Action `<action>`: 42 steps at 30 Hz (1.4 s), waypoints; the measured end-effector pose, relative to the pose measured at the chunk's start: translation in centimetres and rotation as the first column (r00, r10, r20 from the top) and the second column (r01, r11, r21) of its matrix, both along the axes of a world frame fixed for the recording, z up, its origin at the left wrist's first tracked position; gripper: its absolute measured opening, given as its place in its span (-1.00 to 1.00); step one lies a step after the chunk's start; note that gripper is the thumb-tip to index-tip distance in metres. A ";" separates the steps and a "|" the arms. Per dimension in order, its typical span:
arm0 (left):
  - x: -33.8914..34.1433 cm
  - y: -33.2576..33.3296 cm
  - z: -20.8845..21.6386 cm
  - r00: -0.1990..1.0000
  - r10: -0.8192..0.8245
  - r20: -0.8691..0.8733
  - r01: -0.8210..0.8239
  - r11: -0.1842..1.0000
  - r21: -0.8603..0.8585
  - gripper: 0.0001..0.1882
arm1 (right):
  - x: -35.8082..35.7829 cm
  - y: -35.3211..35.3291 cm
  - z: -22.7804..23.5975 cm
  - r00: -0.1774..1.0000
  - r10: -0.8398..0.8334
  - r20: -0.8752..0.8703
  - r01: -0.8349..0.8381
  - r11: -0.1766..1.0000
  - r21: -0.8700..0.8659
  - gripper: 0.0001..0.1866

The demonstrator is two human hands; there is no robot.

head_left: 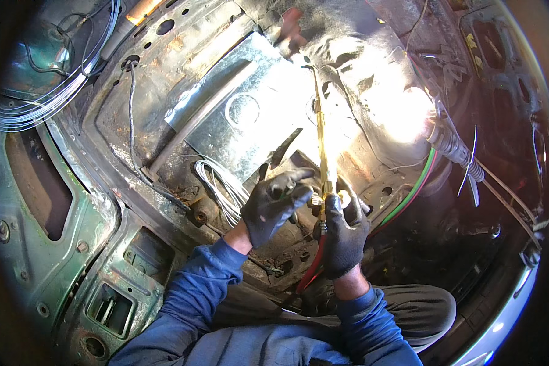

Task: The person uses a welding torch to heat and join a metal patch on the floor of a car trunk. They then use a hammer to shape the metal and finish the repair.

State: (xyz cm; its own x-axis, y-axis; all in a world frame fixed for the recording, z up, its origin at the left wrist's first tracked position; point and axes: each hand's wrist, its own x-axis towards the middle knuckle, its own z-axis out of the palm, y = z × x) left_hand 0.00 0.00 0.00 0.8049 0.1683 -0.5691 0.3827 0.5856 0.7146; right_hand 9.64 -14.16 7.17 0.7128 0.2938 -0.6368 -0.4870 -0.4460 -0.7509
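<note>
A brass gas torch with a long thin neck stands nearly upright in the view, its bent tip pointing to the far side. My right hand, in a dark glove, is closed around its handle near the lower end. My left hand, gloved too, is beside the torch's left valve knob, with index finger and thumb apart; whether the thumb touches the knob I cannot tell. A red hose runs down below the handle. Glare beyond the tip hides whether there is a flame.
A shiny sheet-metal panel lies on the rusty car floor under a metal bar. Coiled wire lies left of my hands, more wire at far left. A glaring work lamp and green hose are on the right.
</note>
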 end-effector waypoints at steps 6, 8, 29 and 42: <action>0.5 0.0 0.2 0.987 0.133 0.093 -0.146 0.977 0.153 -0.26 | -0.4 0.5 -0.9 0.977 0.052 0.207 -0.051 0.999 -0.010 -0.58; 0.0 0.0 0.0 0.974 0.143 0.176 -0.162 0.982 0.098 -0.26 | -0.1 0.9 -0.1 0.995 0.032 0.091 -0.032 0.999 -0.006 -0.59; 1.4 -0.2 -0.3 0.973 0.223 0.051 -0.228 0.964 0.138 -0.27 | -0.8 0.9 -0.2 0.995 0.025 0.095 -0.028 0.999 0.035 -0.39; 2.3 0.7 -3.8 0.991 0.125 0.052 -0.127 0.991 0.035 -0.52 | -4.8 -0.5 -2.3 0.997 0.074 0.031 -0.075 0.997 0.013 -0.28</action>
